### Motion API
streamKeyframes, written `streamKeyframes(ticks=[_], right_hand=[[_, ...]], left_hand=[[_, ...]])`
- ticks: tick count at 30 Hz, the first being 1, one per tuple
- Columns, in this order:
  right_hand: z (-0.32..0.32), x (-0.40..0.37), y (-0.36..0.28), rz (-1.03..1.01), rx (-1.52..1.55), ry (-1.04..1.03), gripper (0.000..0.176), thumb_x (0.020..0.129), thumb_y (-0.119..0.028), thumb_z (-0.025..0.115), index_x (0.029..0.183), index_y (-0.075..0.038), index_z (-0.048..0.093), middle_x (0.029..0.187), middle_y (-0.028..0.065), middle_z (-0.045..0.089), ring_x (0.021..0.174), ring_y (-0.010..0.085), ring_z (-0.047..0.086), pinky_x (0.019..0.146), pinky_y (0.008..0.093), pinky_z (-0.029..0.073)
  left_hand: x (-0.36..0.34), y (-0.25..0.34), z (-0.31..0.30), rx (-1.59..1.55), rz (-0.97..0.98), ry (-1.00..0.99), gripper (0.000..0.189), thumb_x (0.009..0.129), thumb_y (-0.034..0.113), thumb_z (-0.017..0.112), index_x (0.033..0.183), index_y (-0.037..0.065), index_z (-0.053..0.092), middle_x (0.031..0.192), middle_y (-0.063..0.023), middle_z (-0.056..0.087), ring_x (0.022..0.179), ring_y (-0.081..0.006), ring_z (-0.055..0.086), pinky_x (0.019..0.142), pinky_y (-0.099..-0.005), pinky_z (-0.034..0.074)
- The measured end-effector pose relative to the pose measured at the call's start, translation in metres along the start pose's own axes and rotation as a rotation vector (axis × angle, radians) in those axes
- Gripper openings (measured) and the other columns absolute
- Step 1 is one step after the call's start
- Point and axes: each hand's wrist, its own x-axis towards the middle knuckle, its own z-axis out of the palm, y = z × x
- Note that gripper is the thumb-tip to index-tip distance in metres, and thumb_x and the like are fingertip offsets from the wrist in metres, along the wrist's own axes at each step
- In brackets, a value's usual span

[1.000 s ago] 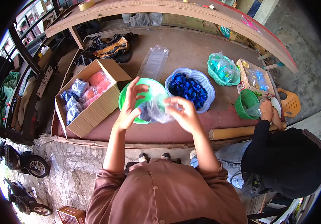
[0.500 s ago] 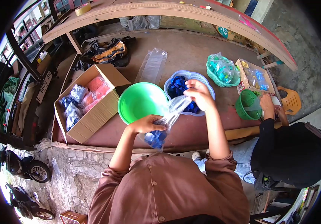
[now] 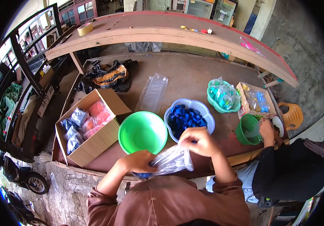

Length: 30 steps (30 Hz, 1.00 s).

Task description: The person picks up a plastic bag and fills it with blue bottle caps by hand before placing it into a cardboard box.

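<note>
A clear plastic bag (image 3: 171, 161) with blue caps in its bottom end is stretched between my hands, close to my chest. My left hand (image 3: 137, 164) is closed around the filled part, so most of the caps inside are hidden. With its fingers pinched, my right hand (image 3: 199, 142) grips the bag's other end. Just beyond my right hand stands a lavender basket (image 3: 209, 113) holding many loose blue caps (image 3: 184, 116). An empty green basin (image 3: 143, 132) sits beyond my left hand.
An open cardboard box (image 3: 98, 145) of filled bags stands left. Flat plastic bags (image 3: 152, 92) and a black plastic bag (image 3: 111, 77) lie farther back. At right are a turquoise basket (image 3: 224, 106), a shallow carton (image 3: 258, 98), and a co-worker's hand (image 3: 268, 132) at a green basket (image 3: 245, 132).
Both hands have come down and nearer my body with the bag. The bag now stretches more level, and my right hand no longer covers the caps in the basket. The view has tilted up.
</note>
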Motion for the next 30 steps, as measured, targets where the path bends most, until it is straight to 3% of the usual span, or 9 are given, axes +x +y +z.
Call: streamKeyframes(ticks=[7,9,11,15,20,24,25,26,30], right_hand=[[-0.039,-0.016,0.037,-0.032,0.382,0.777,0.035,0.08,-0.014,0.064,0.109,-0.002,0.049,0.102,0.0123,0.058,0.088,0.0178,0.059,0.076,0.0283,0.049],[-0.011,-0.013,0.038,0.037,0.228,0.408,0.071,0.069,-0.02,0.075,0.126,-0.003,0.036,0.112,0.0112,0.052,0.091,0.0157,0.058,0.077,0.0293,0.048],[0.02,-0.018,0.036,0.094,0.112,0.149,0.065,0.071,-0.01,0.073,0.125,-0.003,0.04,0.103,0.0097,0.057,0.081,0.0138,0.061,0.071,0.0271,0.05],[0.003,-0.026,0.038,0.247,0.285,0.202,0.038,0.076,0.006,0.061,0.113,0.001,0.05,0.08,0.0064,0.061,0.064,0.0137,0.062,0.06,0.0233,0.051],[-0.039,-0.038,0.053,0.043,0.255,0.553,0.04,0.08,0.003,0.057,0.118,-0.001,0.046,0.096,0.0099,0.059,0.078,0.0144,0.06,0.069,0.0242,0.049],[0.003,-0.032,0.042,0.29,0.167,0.218,0.056,0.08,-0.001,0.06,0.129,-0.007,0.036,0.108,0.0092,0.054,0.084,0.014,0.06,0.074,0.0252,0.049],[0.012,-0.031,0.041,0.351,0.243,0.181,0.046,0.079,-0.001,0.062,0.122,-0.003,0.044,0.101,0.009,0.058,0.079,0.0136,0.061,0.07,0.0258,0.05],[0.014,-0.032,0.048,0.354,0.304,0.178,0.039,0.079,-0.001,0.063,0.115,-0.002,0.049,0.095,0.0084,0.059,0.075,0.0137,0.061,0.068,0.0258,0.051],[0.002,-0.035,0.048,0.468,0.376,0.162,0.022,0.078,-0.001,0.064,0.099,0.002,0.058,0.08,0.0078,0.062,0.068,0.014,0.062,0.063,0.0262,0.052]], left_hand=[[-0.013,0.006,-0.023,-0.137,-0.156,0.081,0.03,0.071,0.022,0.067,0.084,-0.004,0.06,0.077,-0.0213,0.06,0.072,-0.0319,0.059,0.067,-0.0386,0.046],[-0.012,0.008,-0.018,-0.257,-0.237,0.09,0.029,0.071,0.019,0.068,0.086,-0.004,0.06,0.076,-0.0198,0.061,0.069,-0.0283,0.06,0.064,-0.0353,0.046],[-0.007,0.005,-0.005,-0.338,-0.162,0.218,0.029,0.071,0.018,0.069,0.089,-0.004,0.06,0.077,-0.0186,0.062,0.067,-0.0246,0.06,0.063,-0.0328,0.046],[-0.007,0.001,0.007,-0.405,-0.229,0.182,0.03,0.072,0.017,0.07,0.093,-0.002,0.06,0.078,-0.0166,0.063,0.066,-0.0226,0.058,0.063,-0.0325,0.046],[-0.016,-0.006,0.008,-0.366,-0.237,0.16,0.033,0.071,0.016,0.07,0.097,-0.001,0.058,0.079,-0.0161,0.062,0.069,-0.0216,0.058,0.066,-0.0322,0.046],[-0.013,-0.012,0.021,-0.429,-0.236,0.221,0.035,0.071,0.015,0.071,0.099,-0.001,0.057,0.079,-0.0163,0.062,0.069,-0.0219,0.059,0.065,-0.0318,0.046],[-0.011,-0.01,0.024,-0.366,-0.11,0.344,0.03,0.071,0.014,0.072,0.093,0.0,0.06,0.074,-0.0131,0.063,0.065,-0.0187,0.059,0.062,-0.0301,0.046],[-0.011,-0.013,0.024,-0.385,-0.2,0.205,0.052,0.071,0.016,0.07,0.115,0.0,0.048,0.096,-0.0227,0.058,0.083,-0.0325,0.058,0.074,-0.0354,0.045],[-0.012,-0.001,0.018,-0.371,-0.179,0.218,0.053,0.071,0.016,0.069,0.117,0.0,0.047,0.099,-0.0236,0.058,0.086,-0.0333,0.058,0.076,-0.0362,0.045]])
